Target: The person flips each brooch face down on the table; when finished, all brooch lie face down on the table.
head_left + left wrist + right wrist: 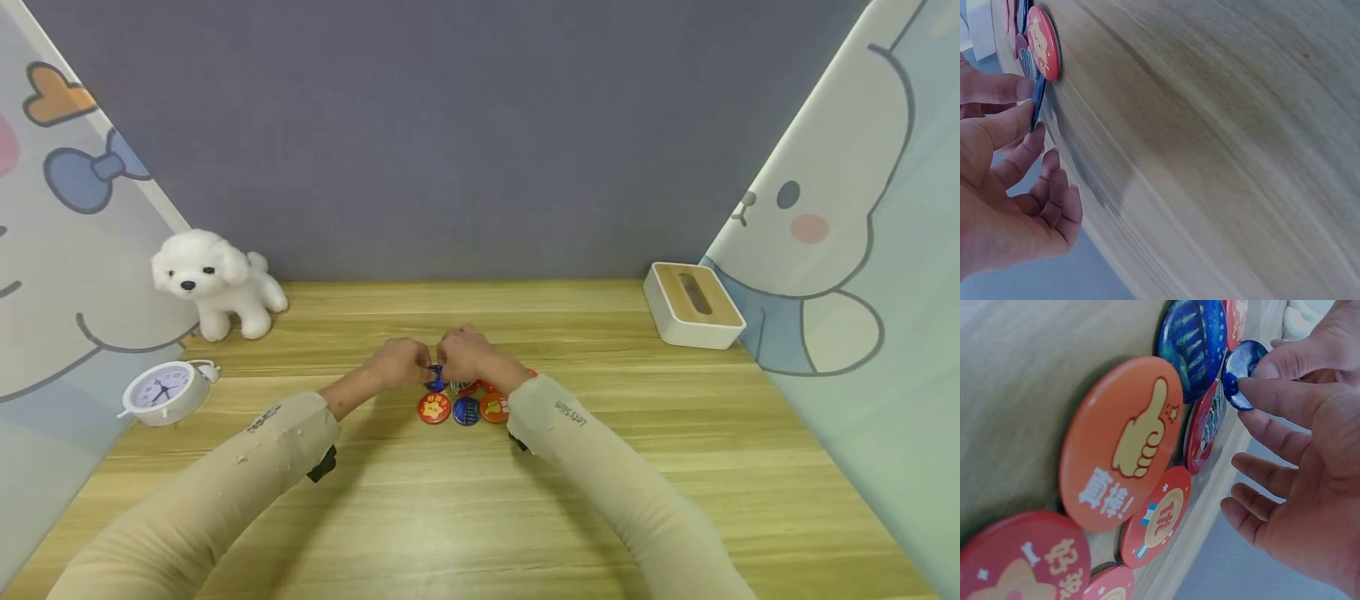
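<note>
Both hands meet over a cluster of round button badges in the head view. My left hand (405,363) pinches a blue badge (1239,362) between thumb and index finger. From the other side, my right hand (471,354) pinches the same badge, its other fingers loosely bent. In the left wrist view this blue badge (1039,103) appears edge-on, tilted. In front lie a red star badge (434,408), another blue badge (466,411) and an orange thumbs-up badge (1141,437). Behind them is a row with a red patterned badge (1205,428) and a red medal badge (1159,519), partly hidden by my right arm in the head view.
On the wooden table (420,517), a white plush dog (225,283) and a white alarm clock (167,393) stand at the left. A white tissue box with a wooden lid (693,304) sits at the back right. A grey panel (465,150) rises behind.
</note>
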{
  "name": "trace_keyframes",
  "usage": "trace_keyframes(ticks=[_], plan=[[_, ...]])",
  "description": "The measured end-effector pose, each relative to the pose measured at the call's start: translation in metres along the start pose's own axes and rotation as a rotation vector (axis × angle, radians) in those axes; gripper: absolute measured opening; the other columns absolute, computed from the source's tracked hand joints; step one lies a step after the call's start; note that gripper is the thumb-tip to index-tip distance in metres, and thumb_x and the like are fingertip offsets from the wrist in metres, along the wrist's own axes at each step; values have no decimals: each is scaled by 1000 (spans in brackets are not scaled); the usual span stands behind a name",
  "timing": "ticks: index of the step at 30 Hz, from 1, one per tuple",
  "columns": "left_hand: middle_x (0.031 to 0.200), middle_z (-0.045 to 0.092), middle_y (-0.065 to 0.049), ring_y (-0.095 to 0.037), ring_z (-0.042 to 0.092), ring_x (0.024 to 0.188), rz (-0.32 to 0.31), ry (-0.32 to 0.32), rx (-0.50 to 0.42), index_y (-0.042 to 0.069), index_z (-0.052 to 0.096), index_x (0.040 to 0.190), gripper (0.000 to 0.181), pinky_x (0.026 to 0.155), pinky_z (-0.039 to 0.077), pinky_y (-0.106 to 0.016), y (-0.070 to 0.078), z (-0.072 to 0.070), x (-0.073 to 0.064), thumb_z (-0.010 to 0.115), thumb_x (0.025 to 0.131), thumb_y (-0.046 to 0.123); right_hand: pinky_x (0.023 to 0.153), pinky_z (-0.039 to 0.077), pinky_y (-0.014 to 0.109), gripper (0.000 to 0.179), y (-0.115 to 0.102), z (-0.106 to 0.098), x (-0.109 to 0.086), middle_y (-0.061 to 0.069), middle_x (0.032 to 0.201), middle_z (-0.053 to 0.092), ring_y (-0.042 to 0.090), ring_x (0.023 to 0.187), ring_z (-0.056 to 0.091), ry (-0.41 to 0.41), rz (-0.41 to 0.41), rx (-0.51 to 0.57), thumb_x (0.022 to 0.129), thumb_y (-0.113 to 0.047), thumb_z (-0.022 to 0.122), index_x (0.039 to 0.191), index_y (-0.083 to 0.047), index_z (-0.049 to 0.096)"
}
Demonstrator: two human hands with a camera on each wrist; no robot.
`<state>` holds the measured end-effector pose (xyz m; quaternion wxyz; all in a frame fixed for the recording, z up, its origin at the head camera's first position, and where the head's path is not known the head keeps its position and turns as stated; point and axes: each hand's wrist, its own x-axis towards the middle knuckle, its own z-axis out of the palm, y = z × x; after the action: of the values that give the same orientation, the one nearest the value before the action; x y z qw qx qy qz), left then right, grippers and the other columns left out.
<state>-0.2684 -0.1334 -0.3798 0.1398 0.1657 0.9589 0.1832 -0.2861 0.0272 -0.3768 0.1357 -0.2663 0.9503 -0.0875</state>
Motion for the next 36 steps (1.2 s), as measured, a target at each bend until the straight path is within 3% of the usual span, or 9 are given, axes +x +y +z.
trace_keyframes(ticks=[5,9,12,17,21,27,33,36], plan=[[69,61,1,-11,47,58,-3,-10,-19,8,70,81,21,56,38,-23,-1,-1,1,67,96,23,97,38,41,8,0,4,-4,-1,119,59,22,109,43,33,7,-29,91,-23,70,89,-19,64],[52,40,6,-9,31,47,-22,-36,-41,14,55,60,38,50,28,-23,-4,-3,1,65,96,20,94,36,41,13,-2,8,-6,-1,121,57,21,108,42,45,-9,-38,92,-26,69,84,-20,60],[49,31,7,-8,25,45,-34,-52,-51,18,42,54,47,49,25,-23,-5,-6,1,64,96,19,95,37,43,17,-4,11,-7,1,128,57,23,112,43,49,-24,-17,91,-30,70,83,-19,60],[48,28,8,-7,23,44,-51,-62,-74,20,38,53,50,48,25,-23,-6,-9,3,60,97,19,99,38,44,20,-6,13,-10,3,139,56,25,120,44,47,-39,29,89,-36,73,87,-19,63],[48,28,8,-7,22,43,-101,-71,-101,20,38,52,51,45,24,-23,-7,-9,6,58,99,23,102,39,42,22,-6,14,-12,3,142,54,26,125,44,40,-35,63,89,-40,73,91,-19,66],[47,29,7,-7,22,42,-167,-78,-123,19,39,51,51,44,23,-23,-6,-10,8,55,99,24,116,32,47,33,-7,14,-12,6,155,45,30,143,35,48,-27,107,88,-50,72,95,-18,68],[48,28,7,-7,21,43,-168,-91,-123,20,38,52,50,45,23,-23,-2,-14,7,52,99,25,114,34,48,37,-10,13,-11,6,152,48,28,140,38,73,-40,109,90,-47,71,109,-16,71],[48,27,7,-7,20,44,-151,-82,-115,19,38,52,49,46,22,-23,-1,-17,6,51,99,25,111,36,49,27,-9,12,-11,6,149,51,30,137,41,83,-53,91,91,-39,70,103,-15,73]])
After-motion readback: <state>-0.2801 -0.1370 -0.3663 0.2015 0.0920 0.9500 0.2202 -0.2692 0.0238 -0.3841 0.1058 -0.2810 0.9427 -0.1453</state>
